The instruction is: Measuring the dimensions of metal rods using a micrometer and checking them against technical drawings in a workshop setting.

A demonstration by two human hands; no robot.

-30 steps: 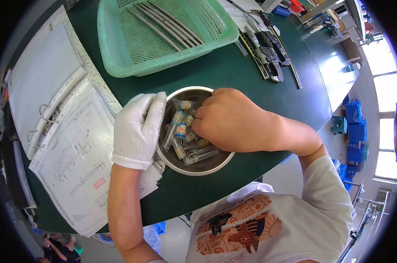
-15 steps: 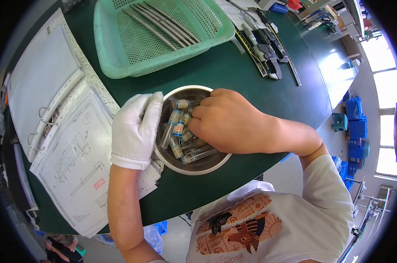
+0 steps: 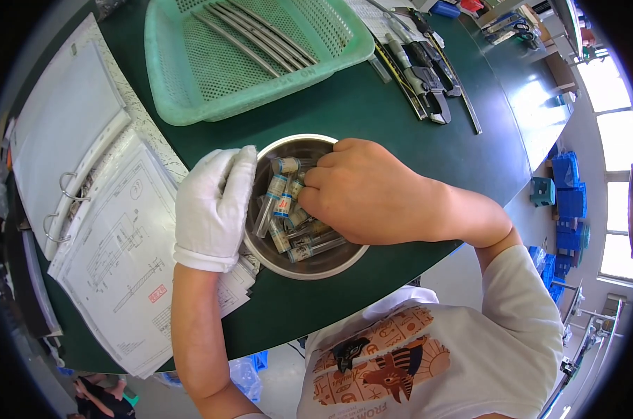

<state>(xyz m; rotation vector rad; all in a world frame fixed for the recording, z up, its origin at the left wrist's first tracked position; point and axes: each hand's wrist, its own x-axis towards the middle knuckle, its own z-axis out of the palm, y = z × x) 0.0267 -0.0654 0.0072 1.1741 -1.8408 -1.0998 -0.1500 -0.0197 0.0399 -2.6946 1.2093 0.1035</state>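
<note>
A round metal bowl (image 3: pixel 307 274) stands on the green table with several small clear tubes (image 3: pixel 271 202) inside, each with a labelled, blue-edged end. My left hand (image 3: pixel 213 209), in a white glove, rests against the bowl's left rim, its fingers together and closed over the edge. My bare right hand (image 3: pixel 372 194) reaches into the bowl from the right. Its fingers are curled down among the tubes, and the fingertips are hidden behind the knuckles, so what they pinch does not show.
Beyond the bowl sits a green perforated basket (image 3: pixel 246 105) holding several metal rods (image 3: pixel 260 38). Calipers and a micrometer (image 3: pixel 421 73) lie at the far right. An open ring binder (image 3: pixel 68 192) with drawings (image 3: pixel 124 244) lies left, its sheets reaching near the bowl.
Both hands stay at the bowl in almost the same pose. My right hand has turned very slightly; the tubes look unmoved.
</note>
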